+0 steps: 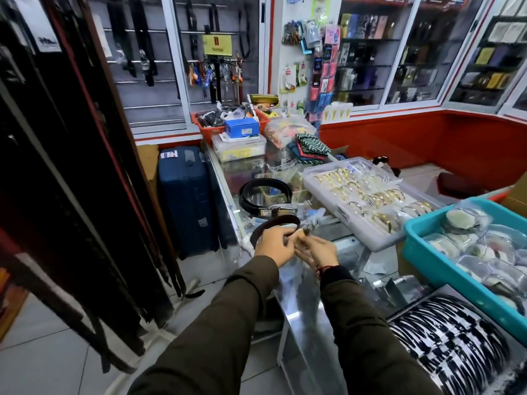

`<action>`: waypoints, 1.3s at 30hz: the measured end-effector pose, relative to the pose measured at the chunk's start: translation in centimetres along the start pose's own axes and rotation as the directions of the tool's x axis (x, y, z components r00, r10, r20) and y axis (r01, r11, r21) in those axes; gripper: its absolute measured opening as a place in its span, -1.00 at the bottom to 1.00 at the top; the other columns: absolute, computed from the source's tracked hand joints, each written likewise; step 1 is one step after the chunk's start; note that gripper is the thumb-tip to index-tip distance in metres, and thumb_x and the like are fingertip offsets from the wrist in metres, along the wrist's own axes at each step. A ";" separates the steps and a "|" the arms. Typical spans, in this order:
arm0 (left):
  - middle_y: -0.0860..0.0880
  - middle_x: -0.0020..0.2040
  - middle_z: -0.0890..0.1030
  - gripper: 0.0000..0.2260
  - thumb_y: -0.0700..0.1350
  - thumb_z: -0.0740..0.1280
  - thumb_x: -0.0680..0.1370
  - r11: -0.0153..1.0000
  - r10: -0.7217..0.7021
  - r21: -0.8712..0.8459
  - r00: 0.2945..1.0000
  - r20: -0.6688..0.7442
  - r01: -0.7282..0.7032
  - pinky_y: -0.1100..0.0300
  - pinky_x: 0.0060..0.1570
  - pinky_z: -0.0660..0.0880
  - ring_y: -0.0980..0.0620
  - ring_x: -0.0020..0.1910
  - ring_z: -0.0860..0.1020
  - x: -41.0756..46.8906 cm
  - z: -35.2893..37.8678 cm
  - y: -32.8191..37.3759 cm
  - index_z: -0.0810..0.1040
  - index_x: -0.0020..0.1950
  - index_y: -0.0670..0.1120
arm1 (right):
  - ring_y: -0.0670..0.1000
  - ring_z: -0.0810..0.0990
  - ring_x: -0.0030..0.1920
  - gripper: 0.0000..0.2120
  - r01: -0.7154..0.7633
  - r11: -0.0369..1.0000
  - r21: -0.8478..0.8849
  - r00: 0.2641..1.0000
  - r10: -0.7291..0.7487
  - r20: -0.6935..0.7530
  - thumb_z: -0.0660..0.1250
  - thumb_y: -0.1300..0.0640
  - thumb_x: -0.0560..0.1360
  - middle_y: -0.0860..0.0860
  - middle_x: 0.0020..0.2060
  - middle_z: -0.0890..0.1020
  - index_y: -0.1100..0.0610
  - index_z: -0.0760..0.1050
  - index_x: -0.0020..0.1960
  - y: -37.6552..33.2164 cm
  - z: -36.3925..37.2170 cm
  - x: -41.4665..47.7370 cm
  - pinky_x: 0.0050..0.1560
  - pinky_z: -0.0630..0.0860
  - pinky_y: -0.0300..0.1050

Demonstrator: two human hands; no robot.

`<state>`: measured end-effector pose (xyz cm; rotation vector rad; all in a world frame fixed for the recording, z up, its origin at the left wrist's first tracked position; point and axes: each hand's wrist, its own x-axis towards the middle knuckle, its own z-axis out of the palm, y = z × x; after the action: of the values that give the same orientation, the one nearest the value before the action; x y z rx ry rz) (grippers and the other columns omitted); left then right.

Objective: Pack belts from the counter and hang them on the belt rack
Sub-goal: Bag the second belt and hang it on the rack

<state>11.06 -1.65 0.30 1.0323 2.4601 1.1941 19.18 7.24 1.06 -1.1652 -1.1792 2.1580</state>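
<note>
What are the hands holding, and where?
Both hands, left hand and right hand, hold a coiled brown belt at its buckle end.

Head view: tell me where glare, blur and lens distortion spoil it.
Head view: glare whitens the glass counter near the sleeves; the left hand and right hand on the coiled brown belt are slightly motion-blurred; wide-angle distortion bends the hanging belts and window frames; left side is underlit.

Belts at the glass counter

A dark brown leather belt (273, 223), curled into a loop, is held above the counter's near edge; a black leather belt (265, 192) lies coiled behind it; dark belts hang from the rack (85, 195) at left.
</note>
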 end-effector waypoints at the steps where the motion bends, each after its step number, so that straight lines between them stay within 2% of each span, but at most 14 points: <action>1: -0.06 0.21 0.69 -0.70 -0.11 0.32 0.57 0.998 -0.005 -0.067 0.998 -0.069 0.001 0.23 0.15 0.52 -0.04 0.16 0.65 -0.3 -0.7 -0.2 0.65 0.28 -0.02 | 0.06 0.70 -0.36 -0.76 0.052 0.999 0.000 0.998 -0.052 0.040 0.36 0.39 0.52 0.27 -0.12 0.65 0.34 0.51 0.19 -0.2 1.0 -0.5 -0.31 0.69 -0.13; 4: -0.07 0.20 0.70 -0.71 -0.12 0.33 0.59 0.964 -0.053 -0.264 0.970 -0.235 -0.011 0.21 0.14 0.57 0.01 0.14 0.66 -1.3 -3.2 -1.1 0.64 0.30 -0.06 | 0.09 0.69 -0.24 -0.65 0.173 0.983 -0.064 0.981 -0.166 0.105 0.43 0.31 0.50 0.27 0.02 0.65 0.33 0.50 0.27 -0.8 4.1 -1.3 -0.28 0.67 -0.16; 8: -0.11 0.20 0.70 -0.73 -0.15 0.36 0.60 0.916 -0.130 -0.397 0.888 -0.441 -0.063 0.25 0.16 0.54 -0.01 0.19 0.65 -3.0 -6.8 -2.1 0.65 0.28 -0.12 | 0.10 0.69 -0.10 -0.64 0.419 0.875 -0.240 0.897 -0.359 0.259 0.45 0.23 0.51 0.20 0.00 0.70 0.30 0.57 0.27 -0.8 8.7 -2.6 -0.28 0.61 -0.16; 12: -0.12 0.27 0.65 -0.73 -0.12 0.39 0.60 0.905 -0.196 -0.420 0.816 -0.543 -0.063 0.08 0.30 0.53 -0.04 0.27 0.59 -4.6 -10.8 -3.3 0.65 0.27 -0.15 | 0.15 0.67 0.13 -0.65 0.571 0.761 -0.307 0.802 -0.438 0.406 0.47 0.21 0.49 0.21 0.12 0.70 0.27 0.61 0.25 -0.1 12.9 -4.2 0.16 0.62 0.10; 13: -0.11 0.33 0.60 -0.73 -0.11 0.40 0.59 0.913 -0.212 -0.405 0.791 -0.574 -0.050 0.08 0.33 0.51 -0.04 0.31 0.55 -5.1 -11.7 -3.7 0.65 0.26 -0.15 | 0.11 0.67 0.13 -0.67 0.584 0.761 -0.281 0.783 -0.439 0.440 0.48 0.22 0.49 0.17 0.09 0.72 0.25 0.62 0.24 0.2 13.8 -4.5 0.19 0.62 0.05; 15: -0.07 0.47 0.43 -0.72 -0.06 0.39 0.60 0.927 -0.244 -0.375 0.751 -0.614 -0.005 0.09 0.41 0.41 -0.02 0.40 0.45 -5.8 -13.4 -4.4 0.65 0.27 -0.11 | -0.11 0.70 -0.02 -0.70 0.601 0.769 -0.217 0.749 -0.447 0.488 0.48 0.25 0.47 -0.02 -0.07 0.73 0.17 0.64 0.20 0.8 15.4 -5.3 0.05 0.65 -0.21; 17: -0.04 0.46 0.43 -0.73 -0.05 0.37 0.61 0.941 -0.223 -0.337 0.736 -0.640 -0.008 0.04 0.44 0.39 0.00 0.36 0.45 -6.7 -15.0 -5.3 0.64 0.27 -0.08 | -0.30 0.69 -0.15 -0.69 0.620 0.766 -0.167 0.711 -0.459 0.532 0.48 0.26 0.47 -0.06 -0.12 0.72 0.18 0.65 0.21 1.4 17.2 -6.2 -0.07 0.62 -0.33; 19: -0.04 0.28 0.62 -0.75 -0.10 0.38 0.60 0.937 -0.200 -0.345 0.724 -0.660 -0.056 0.01 0.33 0.52 0.08 0.21 0.56 -7.3 -17.0 -6.0 0.66 0.26 -0.10 | -0.21 0.71 -0.09 -0.71 0.605 0.788 -0.118 0.690 -0.444 0.572 0.46 0.29 0.48 0.10 -0.02 0.73 0.23 0.64 0.20 1.8 19.0 -7.1 0.01 0.66 -0.22; 21: 0.03 0.11 0.70 -0.76 -0.11 0.41 0.58 0.907 -0.226 -0.412 0.715 -0.661 -0.094 0.08 0.20 0.60 0.13 0.10 0.63 -7.8 -19.3 -6.0 0.67 0.24 -0.10 | 0.04 0.72 0.05 -0.74 0.579 0.813 -0.064 0.668 -0.428 0.610 0.45 0.28 0.50 0.18 0.04 0.73 0.26 0.65 0.18 2.0 20.6 -8.1 0.15 0.65 0.07; 23: 0.03 0.08 0.71 -0.76 -0.11 0.42 0.57 0.890 -0.242 -0.441 0.699 -0.674 -0.117 0.19 0.11 0.58 0.08 0.11 0.66 -8.0 -21.6 -6.0 0.68 0.23 -0.10 | 0.17 0.70 0.14 -0.73 0.578 0.815 -0.040 0.622 -0.408 0.668 0.46 0.21 0.50 0.19 0.06 0.73 0.26 0.66 0.18 2.1 22.2 -9.0 0.19 0.62 0.20; 25: -0.02 0.10 0.72 -0.75 -0.15 0.42 0.56 0.884 -0.231 -0.442 0.680 -0.696 -0.152 0.19 0.13 0.57 0.00 0.15 0.67 -8.1 -23.9 -5.9 0.68 0.23 -0.13 | 0.18 0.68 0.18 -0.69 0.574 0.819 -0.021 0.582 -0.390 0.714 0.46 0.20 0.50 0.19 0.09 0.72 0.26 0.65 0.21 1.9 23.8 -10.0 0.19 0.62 0.24; 29: -0.13 0.10 0.72 -0.76 -0.22 0.44 0.55 0.853 -0.214 -0.462 0.647 -0.732 -0.240 0.08 0.18 0.59 -0.01 0.11 0.67 -9.0 -28.6 -5.3 0.67 0.21 -0.20 | 0.20 0.68 0.19 -0.68 0.583 0.812 0.022 0.503 -0.383 0.775 0.45 0.24 0.50 0.24 0.09 0.71 0.30 0.62 0.23 0.2 27.5 -12.4 0.18 0.63 0.19; 34: -0.11 0.06 0.71 -0.86 -0.17 0.43 0.56 0.791 -0.249 -0.517 0.598 -0.761 -0.328 -0.02 0.13 0.63 -0.12 0.17 0.67 -11.0 -34.0 -4.3 0.69 0.11 -0.05 | -0.10 0.73 -0.04 -0.68 0.615 0.783 0.093 0.368 -0.390 0.844 0.46 0.24 0.49 0.14 0.04 0.73 0.28 0.63 0.23 -1.7 31.9 -16.4 -0.08 0.66 -0.25; 39: -0.23 0.15 0.69 -0.73 -0.20 0.44 0.55 0.841 -0.217 -0.411 0.476 -0.852 -0.352 -0.14 0.24 0.58 -0.14 0.18 0.66 -12.9 -40.4 -2.6 0.64 0.23 -0.25 | -0.03 0.74 -0.02 -0.69 0.607 0.771 0.194 0.250 -0.417 0.874 0.47 0.24 0.49 0.13 -0.01 0.75 0.30 0.64 0.22 -3.7 36.7 -20.6 -0.10 0.65 -0.22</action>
<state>0.31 -35.86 23.13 0.3120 2.3015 2.8308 0.30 -22.48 24.52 0.5492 -1.8534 2.0570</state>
